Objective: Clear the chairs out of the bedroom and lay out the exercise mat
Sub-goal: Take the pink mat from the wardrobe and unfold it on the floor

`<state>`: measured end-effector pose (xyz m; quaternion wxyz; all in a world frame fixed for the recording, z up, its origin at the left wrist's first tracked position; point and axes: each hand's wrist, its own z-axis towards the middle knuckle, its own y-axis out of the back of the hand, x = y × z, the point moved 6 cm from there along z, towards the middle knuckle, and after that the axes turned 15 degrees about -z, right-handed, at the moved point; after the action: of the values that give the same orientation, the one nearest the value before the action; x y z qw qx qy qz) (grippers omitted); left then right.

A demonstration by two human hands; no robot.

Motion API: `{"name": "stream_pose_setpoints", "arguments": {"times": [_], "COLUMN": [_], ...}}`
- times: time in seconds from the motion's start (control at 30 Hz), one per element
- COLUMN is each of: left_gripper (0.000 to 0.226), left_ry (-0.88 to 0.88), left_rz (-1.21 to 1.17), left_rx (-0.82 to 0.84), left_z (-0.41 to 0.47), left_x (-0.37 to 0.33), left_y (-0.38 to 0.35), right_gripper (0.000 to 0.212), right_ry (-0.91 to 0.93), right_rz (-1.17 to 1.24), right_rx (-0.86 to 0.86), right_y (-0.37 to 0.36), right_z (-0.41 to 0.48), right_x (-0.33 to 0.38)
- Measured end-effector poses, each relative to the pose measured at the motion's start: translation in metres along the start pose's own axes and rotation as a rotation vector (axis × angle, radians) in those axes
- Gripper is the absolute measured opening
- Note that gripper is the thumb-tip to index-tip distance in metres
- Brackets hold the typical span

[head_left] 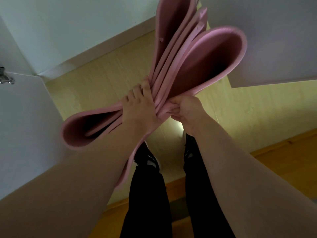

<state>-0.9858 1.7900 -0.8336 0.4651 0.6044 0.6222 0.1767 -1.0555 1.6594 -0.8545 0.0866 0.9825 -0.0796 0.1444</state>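
Both forearms reach fwd over black trousers. Left grip & right grip each clutch the folded pink mat, bunched mid-air above the floor. Best to lower it, free one end, and let the folds drop flat w/o twisting. No labels or writing legible.

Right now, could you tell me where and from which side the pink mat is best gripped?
Probably the pinched middle of the pink mat, where its layers bunch thin, from both sides, as the left hand and right hand do; the looped ends bulge wide.
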Motion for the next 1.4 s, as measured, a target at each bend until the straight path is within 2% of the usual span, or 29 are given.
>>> {"name": "stream_pose_setpoints", "arguments": {"times": [0.07,0.17,0.3,0.37,0.43,0.57,0.6,0.67,0.73,0.8,0.87,0.97,1.03,1.13,1.2,1.33,1.4], "left_gripper": [0.126,0.13,0.102,0.097,0.093,0.082,0.078,0.068,0.062,0.063,0.066,0.069,0.069,0.068,0.066,0.072,0.068], "left_ry": [0.013,0.039,0.092,0.091,0.081,0.103,0.105,0.106,0.079,0.059,0.034,0.002,-0.015,-0.034,-0.075,-0.214,-0.298], "left_rz": [0.012,0.062,0.094,0.051,0.006,-0.107,-0.132,-0.174,-0.185,-0.202,-0.195,-0.18,-0.161,-0.142,-0.122,-0.105,-0.043], "left_rx": [0.021,0.02,-0.023,-0.024,-0.039,-0.073,-0.074,-0.085,-0.11,-0.102,-0.082,-0.065,-0.06,-0.044,-0.048,-0.026,0.001], "left_z": [-0.005,-0.009,-0.001,0.003,0.008,0.016,0.016,0.014,0.004,-0.007,-0.02,-0.043,-0.06,-0.09,-0.115,-0.161,-0.179], "left_x": [0.002,0.004,-0.003,-0.001,0.006,0.01,0.01,0.006,-0.003,-0.012,-0.023,-0.041,-0.053,-0.074,-0.093,-0.132,-0.145], "left_y": [-0.003,-0.013,-0.013,-0.007,-0.001,0.011,0.014,0.021,0.035,0.045,0.064,0.104,0.137,0.186,0.223,0.292,0.316], "right_gripper": [0.007,0.017,0.021,0.013,0.019,0.022,0.023,0.019,0.046,0.084,0.116,0.133,0.132,0.113,0.112,0.102,0.098], "right_ry": [0.035,0.068,0.108,0.104,0.135,0.296,0.336,0.422,0.569,0.668,0.691,0.707,0.738,0.83,0.866,0.908,0.896], "right_rz": [-0.085,-0.151,-0.204,-0.185,-0.227,-0.609,-0.75,-1.012,-1.194,-1.401,-1.563,-1.632,-1.643,-1.63,-1.657,-1.69,-1.743], "right_rx": [-0.004,-0.013,-0.08,-0.107,-0.091,-0.033,-0.069,-0.246,-0.553,-0.716,-0.698,-0.695,-0.723,-0.745,-0.739,-0.77,-0.809], "right_y": [-0.002,0.002,0.003,0.0,-0.002,0.0,0.002,0.008,0.017,0.02,0.023,0.029,0.031,0.034,0.038,0.046,0.049], "right_z": [-0.001,-0.004,-0.002,-0.004,-0.007,-0.019,-0.025,-0.039,-0.066,-0.084,-0.102,-0.141,-0.18,-0.238,-0.278,-0.352,-0.386], "right_x": [0.008,0.017,0.017,0.016,0.02,0.04,0.045,0.052,0.059,0.057,0.054,0.061,0.075,0.099,0.119,0.156,0.167]}}
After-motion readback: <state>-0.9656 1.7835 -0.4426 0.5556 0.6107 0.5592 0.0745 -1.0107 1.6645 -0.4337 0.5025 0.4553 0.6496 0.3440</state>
